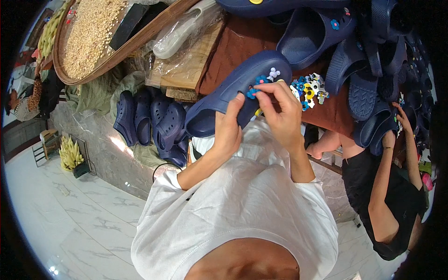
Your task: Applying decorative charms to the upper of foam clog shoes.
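Observation:
A navy clog (212, 99) is tilted in front of my chest. My left hand (227, 130) is closed on its side, with the thumb on the upper next to a hole. My right hand (283, 109) pinches a small blue flower charm (252, 92) against the clog's upper. Further along the toe, a white mouse-shaped charm (274, 73) and another blue flower sit on the clog. Part of a yellow charm shows below my right fingers. Right of my hand, a pile of blue, yellow, white and black charms (310, 89) lies on a brown cloth (343, 114).
More navy clogs (310, 35) crowd the table's far and right sides. Several stand at the lower left (163, 121). A wrapped light clog (179, 35) lies near a round tray (57, 56) of pale kernels. At the right, a co-worker's hands (388, 139) touch clogs.

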`<state>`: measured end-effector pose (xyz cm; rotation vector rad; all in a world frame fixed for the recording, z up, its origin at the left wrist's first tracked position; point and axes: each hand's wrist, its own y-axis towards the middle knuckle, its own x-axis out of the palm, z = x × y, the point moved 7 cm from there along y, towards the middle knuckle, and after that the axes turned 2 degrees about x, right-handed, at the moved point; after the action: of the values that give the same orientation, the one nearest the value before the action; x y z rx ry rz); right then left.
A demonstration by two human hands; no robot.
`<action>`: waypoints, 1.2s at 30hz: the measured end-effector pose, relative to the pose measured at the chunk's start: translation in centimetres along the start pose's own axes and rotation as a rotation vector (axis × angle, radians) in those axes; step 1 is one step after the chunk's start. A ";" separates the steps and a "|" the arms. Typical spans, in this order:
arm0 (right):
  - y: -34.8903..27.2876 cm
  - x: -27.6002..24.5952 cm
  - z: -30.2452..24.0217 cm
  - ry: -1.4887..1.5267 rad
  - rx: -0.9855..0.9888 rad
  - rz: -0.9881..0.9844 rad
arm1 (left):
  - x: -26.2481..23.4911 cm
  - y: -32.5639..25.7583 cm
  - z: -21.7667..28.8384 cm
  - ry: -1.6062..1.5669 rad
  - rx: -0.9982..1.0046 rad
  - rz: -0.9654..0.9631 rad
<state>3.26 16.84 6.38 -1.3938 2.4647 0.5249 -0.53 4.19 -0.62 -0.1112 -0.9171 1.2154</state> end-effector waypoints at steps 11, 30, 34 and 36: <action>-0.2 0.8 0.7 0.087 0.044 0.133 | 0.8 0.1 0.6 0.060 0.123 -0.046; 0.6 -0.6 -0.5 -0.046 0.068 0.030 | 1.8 -1.2 2.5 0.476 0.454 -0.111; 0.7 -0.8 -0.8 -0.150 0.046 -0.004 | 1.7 -1.2 2.4 0.543 0.553 -0.125; 0.9 -0.4 -0.4 -0.182 0.023 0.001 | 1.7 -0.8 2.6 0.540 0.557 -0.130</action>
<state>2.66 17.46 7.09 -1.2761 2.3197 0.5932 -1.56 4.29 2.47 0.0655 -0.1005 1.1943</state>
